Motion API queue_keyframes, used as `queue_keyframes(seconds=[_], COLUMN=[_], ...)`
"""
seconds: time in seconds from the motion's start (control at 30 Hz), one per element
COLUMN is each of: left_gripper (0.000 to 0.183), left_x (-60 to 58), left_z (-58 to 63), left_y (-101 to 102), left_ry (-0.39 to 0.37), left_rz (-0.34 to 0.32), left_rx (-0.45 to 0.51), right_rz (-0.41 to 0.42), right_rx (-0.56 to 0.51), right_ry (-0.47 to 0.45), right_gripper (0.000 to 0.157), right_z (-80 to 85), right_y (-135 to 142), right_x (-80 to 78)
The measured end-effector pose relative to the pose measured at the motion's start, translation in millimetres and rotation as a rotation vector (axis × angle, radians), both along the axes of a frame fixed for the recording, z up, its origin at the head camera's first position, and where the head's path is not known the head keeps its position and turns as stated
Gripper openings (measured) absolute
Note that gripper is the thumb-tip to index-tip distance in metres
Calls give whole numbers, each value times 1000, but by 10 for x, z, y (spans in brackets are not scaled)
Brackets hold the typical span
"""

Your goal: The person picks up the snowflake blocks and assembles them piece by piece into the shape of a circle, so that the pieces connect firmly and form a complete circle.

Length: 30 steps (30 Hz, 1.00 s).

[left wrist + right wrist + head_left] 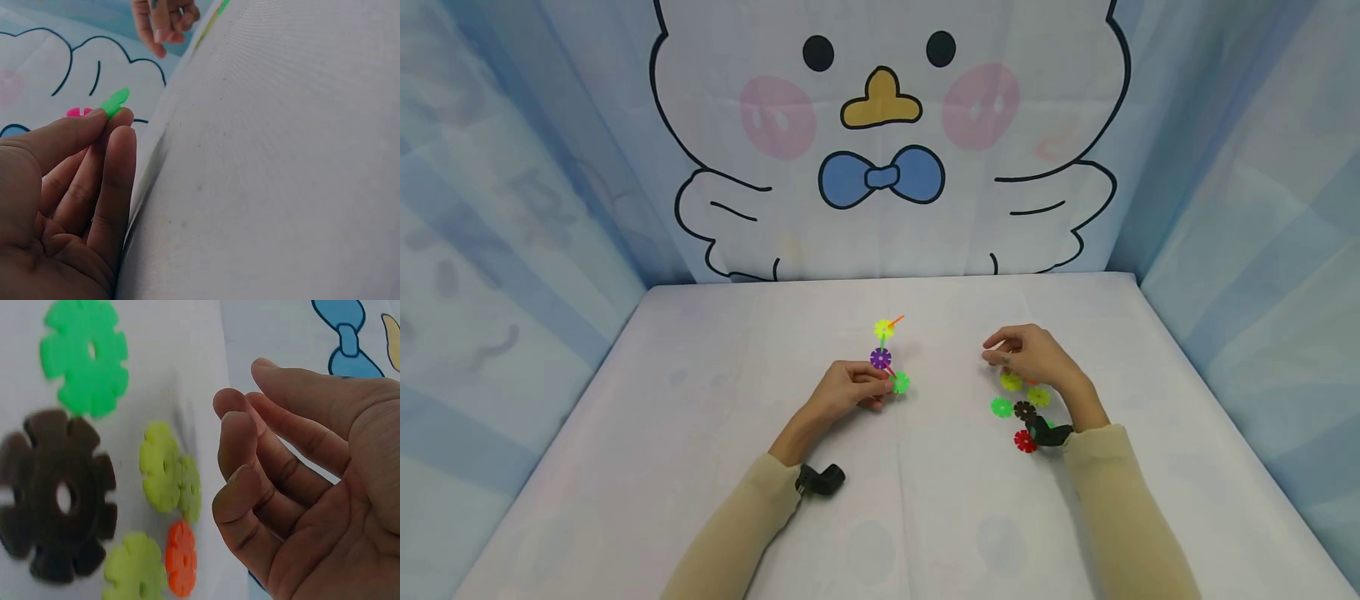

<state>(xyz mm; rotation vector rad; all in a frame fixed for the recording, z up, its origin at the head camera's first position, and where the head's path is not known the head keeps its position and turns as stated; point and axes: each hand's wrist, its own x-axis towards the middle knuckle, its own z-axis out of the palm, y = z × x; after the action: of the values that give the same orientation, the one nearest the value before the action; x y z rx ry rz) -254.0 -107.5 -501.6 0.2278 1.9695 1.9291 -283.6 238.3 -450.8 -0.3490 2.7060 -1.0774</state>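
Observation:
My left hand (848,388) pinches a green notched plastic disc (902,382) between thumb and fingertips. That disc ends a chain of interlocked snowflake discs: a pink one edge-on, a purple disc (880,358), a green one edge-on, a yellow disc (884,329) and an orange disc (897,320) at the far end. In the left wrist view the green disc (116,103) stands edge-on at the fingertips, pink behind it. My right hand (1033,357) hovers by the loose discs, fingers loosely bent; its wrist view shows nothing between thumb and fingers.
Loose discs lie below the right hand: a green disc (1002,407), a dark brown disc (1024,410), a red disc (1025,442), yellow discs (1039,396) and an orange disc (181,559). A white cloth covers the table (700,500); printed curtains stand behind and at both sides.

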Motion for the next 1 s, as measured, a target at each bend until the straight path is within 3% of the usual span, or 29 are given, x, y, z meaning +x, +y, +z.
queue_keyframes(seconds=[0.23,0.4,0.6,1.0], left_gripper=[25,24,25,25], left_x=[-3,-8,-6,-7], left_z=[14,8,15,-7], left_y=[3,-5,1,10], left_ry=[5,6,10,12], left_rz=[4,8,10,5], left_rx=[0,-8,-1,-38], right_rz=[-92,-104,-107,-134], right_rx=[108,149,157,140], right_ry=[-13,-48,-76,-102], right_gripper=[34,38,43,38], right_z=[25,11,-33,-70], right_y=[271,355,367,317], right_x=[-6,-20,-51,-42])
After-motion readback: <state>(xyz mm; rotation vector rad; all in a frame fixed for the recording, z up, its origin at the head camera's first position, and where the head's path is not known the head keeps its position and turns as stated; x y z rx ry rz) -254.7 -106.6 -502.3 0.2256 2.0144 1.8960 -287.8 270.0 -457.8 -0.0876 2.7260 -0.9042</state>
